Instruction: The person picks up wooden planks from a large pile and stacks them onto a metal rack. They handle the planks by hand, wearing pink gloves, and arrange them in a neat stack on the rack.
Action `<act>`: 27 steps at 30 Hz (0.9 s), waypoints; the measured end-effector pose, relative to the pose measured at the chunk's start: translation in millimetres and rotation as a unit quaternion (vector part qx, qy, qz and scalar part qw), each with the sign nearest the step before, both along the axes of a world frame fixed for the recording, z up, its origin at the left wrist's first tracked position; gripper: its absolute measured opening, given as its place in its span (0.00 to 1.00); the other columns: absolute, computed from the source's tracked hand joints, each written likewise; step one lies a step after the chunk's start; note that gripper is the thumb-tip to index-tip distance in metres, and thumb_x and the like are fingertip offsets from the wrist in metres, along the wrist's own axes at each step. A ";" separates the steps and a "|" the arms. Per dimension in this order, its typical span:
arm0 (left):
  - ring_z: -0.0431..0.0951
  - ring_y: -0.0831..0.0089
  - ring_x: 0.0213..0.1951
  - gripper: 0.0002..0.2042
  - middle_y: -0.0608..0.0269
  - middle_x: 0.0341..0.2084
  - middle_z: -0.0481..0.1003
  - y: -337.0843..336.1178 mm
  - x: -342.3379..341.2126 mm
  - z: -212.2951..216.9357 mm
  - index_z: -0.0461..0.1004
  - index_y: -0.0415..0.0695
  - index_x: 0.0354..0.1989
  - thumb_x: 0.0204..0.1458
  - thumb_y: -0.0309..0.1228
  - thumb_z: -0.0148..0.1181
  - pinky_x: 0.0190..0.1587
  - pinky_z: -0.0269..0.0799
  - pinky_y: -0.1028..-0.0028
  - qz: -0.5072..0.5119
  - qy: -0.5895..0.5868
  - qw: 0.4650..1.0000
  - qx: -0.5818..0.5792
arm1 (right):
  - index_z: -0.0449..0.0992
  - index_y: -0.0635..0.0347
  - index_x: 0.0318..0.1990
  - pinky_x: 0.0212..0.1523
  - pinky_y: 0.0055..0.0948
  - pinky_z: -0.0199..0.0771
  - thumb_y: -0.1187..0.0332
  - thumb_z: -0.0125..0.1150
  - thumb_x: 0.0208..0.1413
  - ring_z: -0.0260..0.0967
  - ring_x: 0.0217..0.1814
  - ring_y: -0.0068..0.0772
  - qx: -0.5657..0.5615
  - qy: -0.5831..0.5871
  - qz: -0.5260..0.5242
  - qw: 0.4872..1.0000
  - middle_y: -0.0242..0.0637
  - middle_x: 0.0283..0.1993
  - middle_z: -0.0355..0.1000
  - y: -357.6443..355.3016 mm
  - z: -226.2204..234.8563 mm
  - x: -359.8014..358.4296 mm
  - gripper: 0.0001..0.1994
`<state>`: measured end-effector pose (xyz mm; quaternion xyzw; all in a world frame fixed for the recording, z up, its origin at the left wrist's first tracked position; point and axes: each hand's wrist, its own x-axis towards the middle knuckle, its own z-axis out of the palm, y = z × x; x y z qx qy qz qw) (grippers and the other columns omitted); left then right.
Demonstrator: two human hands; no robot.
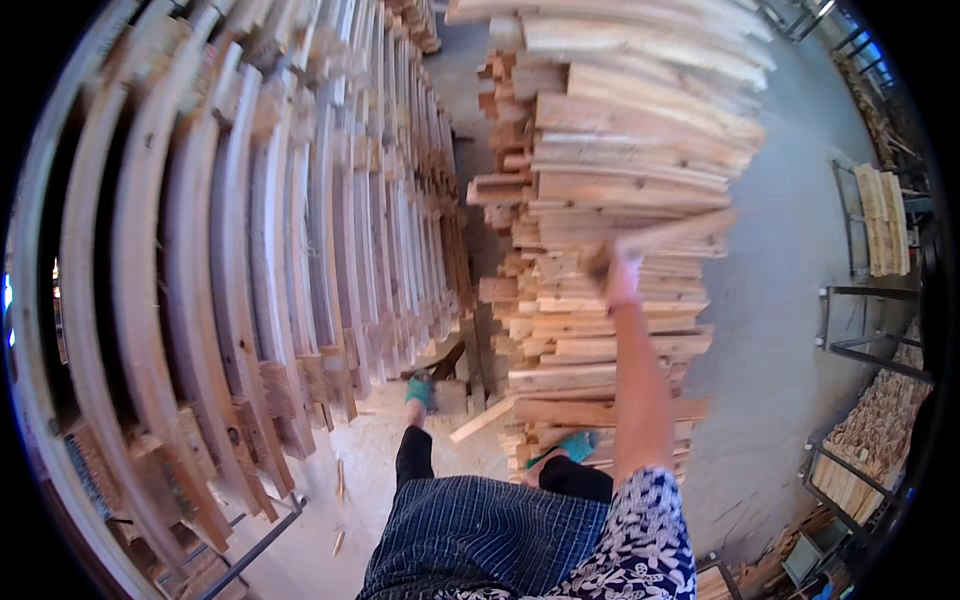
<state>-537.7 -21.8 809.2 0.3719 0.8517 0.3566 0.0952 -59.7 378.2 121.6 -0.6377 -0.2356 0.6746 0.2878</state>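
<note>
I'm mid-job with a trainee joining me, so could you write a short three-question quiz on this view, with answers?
1. Fill in: the right hand holds a wooden ____.
2. True or false: the left hand shows in this view.
3. The shoes are: A) red, B) green, C) white.

Key:
1. Board, with the wood pile below it.
2. False; only the right hand shows.
3. B.

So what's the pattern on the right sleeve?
The right sleeve has a white floral print on dark blue, seen in the head view.
</note>
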 end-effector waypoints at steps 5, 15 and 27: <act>0.56 0.67 0.74 0.43 0.56 0.75 0.56 -35.7 -0.6 7.3 0.51 0.46 0.79 0.51 0.26 0.58 0.72 0.54 0.73 0.017 -0.034 0.999 0.039 | 0.71 0.44 0.41 0.33 0.38 0.81 0.58 0.60 0.65 0.75 0.35 0.31 -0.040 0.255 -0.064 0.964 0.33 0.38 0.73 -161.9 83.9 39.4 0.06; 0.61 0.55 0.73 0.46 0.48 0.73 0.61 -23.0 -9.2 27.1 0.50 0.47 0.78 0.46 0.34 0.61 0.73 0.56 0.65 0.019 0.207 0.948 -0.240 | 0.69 0.49 0.56 0.21 0.30 0.71 0.53 0.61 0.62 0.64 0.21 0.26 -0.003 0.126 -0.132 0.983 0.32 0.31 0.66 -296.7 298.2 33.5 0.20; 0.70 0.56 0.65 0.55 0.41 0.68 0.64 -63.1 -18.5 47.1 0.44 0.39 0.78 0.48 0.48 0.73 0.63 0.70 0.58 -0.034 -0.294 0.938 0.182 | 0.47 0.54 0.79 0.45 0.36 0.81 0.50 0.64 0.57 0.74 0.50 0.37 0.371 0.179 0.311 0.856 0.43 0.56 0.67 -335.6 648.4 -45.0 0.47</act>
